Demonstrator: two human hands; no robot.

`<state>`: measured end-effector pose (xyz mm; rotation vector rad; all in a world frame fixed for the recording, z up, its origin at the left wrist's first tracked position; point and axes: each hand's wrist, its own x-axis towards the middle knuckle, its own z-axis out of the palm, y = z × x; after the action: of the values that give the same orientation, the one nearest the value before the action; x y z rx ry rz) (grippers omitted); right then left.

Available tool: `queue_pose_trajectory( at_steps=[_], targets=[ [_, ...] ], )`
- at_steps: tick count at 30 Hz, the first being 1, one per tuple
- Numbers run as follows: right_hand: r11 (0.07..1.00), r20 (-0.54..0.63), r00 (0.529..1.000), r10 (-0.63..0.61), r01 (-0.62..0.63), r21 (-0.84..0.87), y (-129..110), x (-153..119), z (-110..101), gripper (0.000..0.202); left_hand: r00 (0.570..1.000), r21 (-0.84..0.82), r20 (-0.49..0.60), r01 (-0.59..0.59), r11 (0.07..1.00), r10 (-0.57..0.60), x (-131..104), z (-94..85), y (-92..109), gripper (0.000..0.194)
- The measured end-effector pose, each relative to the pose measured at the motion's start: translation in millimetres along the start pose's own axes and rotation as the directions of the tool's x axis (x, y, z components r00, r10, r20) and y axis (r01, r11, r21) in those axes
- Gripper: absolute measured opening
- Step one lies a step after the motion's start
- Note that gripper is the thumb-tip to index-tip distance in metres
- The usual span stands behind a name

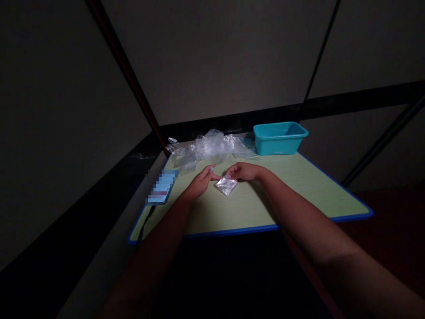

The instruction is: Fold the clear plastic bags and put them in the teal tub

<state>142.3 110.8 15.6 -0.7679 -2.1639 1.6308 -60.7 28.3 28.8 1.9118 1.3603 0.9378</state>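
We expect the small, square, glossy clear-plastic packet (226, 186) to be feather-light, limp and a little slippery, easily creased, and best held by an edge or corner. Our right hand (244, 171) pinches its far edge between bent fingers and thumb. Our left hand (200, 182) is loosely parted beside it; we cannot tell whether its fingertips touch the plastic. The packet looks wrinkled and silvery, cornered toward us, over the middle of the pale-green, blue-edged table (312, 190), nearer than the crumpled clear-plastic heap (214, 147).
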Motion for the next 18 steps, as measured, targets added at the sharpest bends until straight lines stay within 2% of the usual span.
queue_pose_trajectory(
  at_steps=[4,7,9,11,13,18],
  targets=[
    [0.998,0.022,1.000,0.000,-0.001,0.067,-1,0,-1,0.033,0.995,0.104,-0.079,-0.058,0.993,0.067,1,-6.2,-7,0.047],
    [0.996,0.038,0.999,0.011,-0.014,0.085,-1,-1,-3,0.032,0.989,0.363,-0.092,-0.075,0.929,0.115,2,-9.9,-20,0.042],
    [0.995,0.049,0.999,0.024,-0.028,0.092,-1,-1,-4,0.032,0.997,0.534,-0.052,-0.020,0.845,0.056,2,-10.5,-27,0.043],
    [0.994,0.053,0.998,0.035,-0.040,0.097,-1,-1,-4,0.031,0.998,0.630,0.000,0.053,0.775,-0.067,0,-9.8,-30,0.051],
    [0.994,0.048,0.998,0.043,-0.047,0.098,-1,-2,-4,0.031,0.986,0.669,0.043,0.090,0.738,-0.159,-2,-8.6,-30,0.061],
    [0.996,0.008,0.999,0.035,-0.036,0.086,-5,-3,-1,0.028,0.971,0.696,0.091,0.098,0.711,-0.223,-2,-7.2,-26,0.067]
  ],
)
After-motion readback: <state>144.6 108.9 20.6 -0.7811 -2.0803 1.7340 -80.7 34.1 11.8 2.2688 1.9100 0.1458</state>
